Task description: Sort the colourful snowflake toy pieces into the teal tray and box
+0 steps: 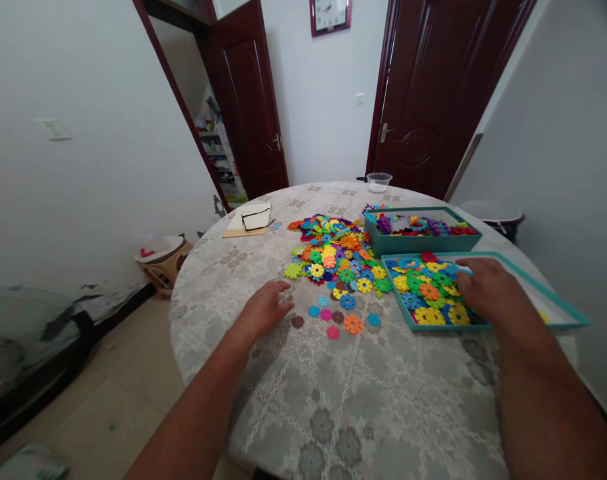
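My left hand [267, 308] hovers over the table with thumb and fingers apart and nothing between them. Just right of it lies a dark brown flower-shaped plastic disc [298, 322]. Above the shallow teal-rimmed box lid [528, 325], my right hand [489, 288] pinches a light blue disc [464, 269], seen almost edge-on. Yellow, green, blue and orange discs [430, 291] fill the lid's left part, near the right fingertips. A large mixed pile of the same discs [329, 252] covers the middle of the table. Closer to me are loose ones, including an orange disc [353, 325].
Behind the lid stands a deeper teal box [418, 242] with purple and red pieces inside. A clear plastic bowl [379, 182] sits at the far edge. Eyeglasses [256, 219] rest on a notebook [236, 229] at the left. A patterned cloth [383, 407] covers the round table.
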`<state>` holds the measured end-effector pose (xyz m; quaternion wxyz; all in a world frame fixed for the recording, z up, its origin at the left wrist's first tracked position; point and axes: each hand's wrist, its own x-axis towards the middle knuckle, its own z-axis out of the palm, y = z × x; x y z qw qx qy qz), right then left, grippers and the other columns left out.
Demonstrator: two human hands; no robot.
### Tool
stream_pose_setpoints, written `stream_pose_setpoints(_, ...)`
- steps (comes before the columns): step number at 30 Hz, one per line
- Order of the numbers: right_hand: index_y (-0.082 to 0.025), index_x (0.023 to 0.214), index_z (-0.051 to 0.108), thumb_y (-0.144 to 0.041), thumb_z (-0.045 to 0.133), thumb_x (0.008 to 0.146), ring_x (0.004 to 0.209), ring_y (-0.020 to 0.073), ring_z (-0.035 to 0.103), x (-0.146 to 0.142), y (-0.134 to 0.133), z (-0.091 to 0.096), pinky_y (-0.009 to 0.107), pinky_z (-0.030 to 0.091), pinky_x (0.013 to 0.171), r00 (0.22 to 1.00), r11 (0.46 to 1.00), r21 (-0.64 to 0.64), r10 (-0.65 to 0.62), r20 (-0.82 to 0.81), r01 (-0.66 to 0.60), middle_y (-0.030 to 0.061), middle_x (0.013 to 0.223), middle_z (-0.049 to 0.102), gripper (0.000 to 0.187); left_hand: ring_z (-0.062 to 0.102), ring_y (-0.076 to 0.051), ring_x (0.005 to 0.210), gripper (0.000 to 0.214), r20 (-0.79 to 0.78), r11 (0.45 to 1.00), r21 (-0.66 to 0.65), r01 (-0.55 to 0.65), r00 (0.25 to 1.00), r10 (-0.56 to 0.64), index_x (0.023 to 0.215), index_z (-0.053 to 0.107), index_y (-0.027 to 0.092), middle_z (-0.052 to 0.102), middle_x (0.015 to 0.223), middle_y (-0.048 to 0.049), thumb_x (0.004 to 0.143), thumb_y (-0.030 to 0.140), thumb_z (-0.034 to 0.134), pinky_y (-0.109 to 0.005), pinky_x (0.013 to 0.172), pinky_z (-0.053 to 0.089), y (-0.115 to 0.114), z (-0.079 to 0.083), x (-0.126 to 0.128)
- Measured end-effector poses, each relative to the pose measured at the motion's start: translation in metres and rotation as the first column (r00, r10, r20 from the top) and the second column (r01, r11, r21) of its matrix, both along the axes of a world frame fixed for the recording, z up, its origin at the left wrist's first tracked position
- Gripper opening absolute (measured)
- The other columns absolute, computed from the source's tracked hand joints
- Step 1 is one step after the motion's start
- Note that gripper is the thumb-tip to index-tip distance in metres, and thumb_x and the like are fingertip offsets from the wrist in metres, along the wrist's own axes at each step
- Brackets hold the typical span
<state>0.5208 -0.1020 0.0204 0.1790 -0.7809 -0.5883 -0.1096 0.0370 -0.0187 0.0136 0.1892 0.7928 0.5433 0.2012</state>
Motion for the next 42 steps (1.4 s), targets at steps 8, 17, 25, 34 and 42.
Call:
stream_pose_setpoints(8, -0.014, 0.119, 0.071, -0.033, 0.043, 0.101, 0.11, 0.0329, 0.07, -0.074, -0.003, 0.019, 0.044, 0.054, 0.097, 0.946, 0.948, 0.081, 0.315, -0.078, -0.309, 0.0186, 0.12, 0.074, 0.038, 0.062, -0.026, 0.125, 0.04, -0.219, 0.997, 0.03, -0.065, 0.973, 0.07, 0.133, 0.065, 0.02, 0.066, 0.133, -0.0129, 0.094, 0.031, 0.063, -0.034, 0.108, 0.046, 0.008, -0.001, -0.007)
stream_pose_setpoints(17, -0.02, 0.123, 0.069, -0.032, 0.05, 0.103, 0.112, 0.0283, 0.069, -0.148, -0.009, 0.006, 0.041, 0.052, 0.097, 0.701, 0.702, -0.139, 0.629, -0.336, -0.698, 0.014, 0.125, 0.073, 0.031, 0.065, -0.022, 0.098, 0.022, -0.302, 0.988, -0.085, -0.127, 0.949, 0.096, 0.103, 0.071, 0.019, 0.069, 0.111, -0.0091, 0.087, 0.034, 0.071, -0.027, 0.081, 0.045, 0.056, -0.003, 0.001)
stream_pose_setpoints(25, -0.018, 0.12, 0.067, -0.042, 0.058, 0.102, 0.11, 0.0274, 0.064, -0.161, -0.002, -0.006, 0.037, 0.047, 0.095, 0.747, 0.713, -0.239, 0.584, -0.317, -0.659, 0.0152, 0.12, 0.068, 0.032, 0.06, -0.02, 0.085, 0.016, -0.219, 0.99, -0.139, -0.039, 0.976, 0.008, 0.097, 0.064, 0.019, 0.07, 0.094, -0.0042, 0.082, 0.024, 0.066, -0.027, 0.073, 0.042, 0.058, 0.001, 0.007)
stream_pose_setpoints(34, -0.021, 0.1, 0.061, -0.038, 0.066, 0.094, 0.094, 0.0256, 0.062, -0.175, -0.003, -0.01, 0.032, 0.041, 0.074, 0.758, 0.704, -0.293, 0.549, -0.352, -0.646, 0.0124, 0.107, 0.066, 0.019, 0.059, -0.016, 0.074, 0.041, 0.139, 0.828, -0.467, 0.309, 0.951, -0.277, 0.118, 0.065, 0.022, 0.067, 0.082, 0.0014, 0.08, 0.037, 0.068, -0.024, 0.065, 0.041, -0.007, 0.029, -0.007)
stream_pose_setpoints(42, -0.021, 0.089, 0.059, -0.023, 0.059, 0.095, 0.085, 0.0208, 0.059, -0.189, -0.007, -0.002, 0.03, 0.039, 0.075, 0.633, 0.617, -0.205, 0.63, -0.45, -0.76, 0.0061, 0.093, 0.067, 0.006, 0.06, -0.017, 0.076, 0.03, -0.04, 0.887, -0.4, 0.231, 0.962, -0.269, 0.105, 0.071, 0.024, 0.068, 0.087, 0.0001, 0.076, 0.027, 0.069, -0.025, 0.065, 0.038, -0.015, 0.015, 0.006)
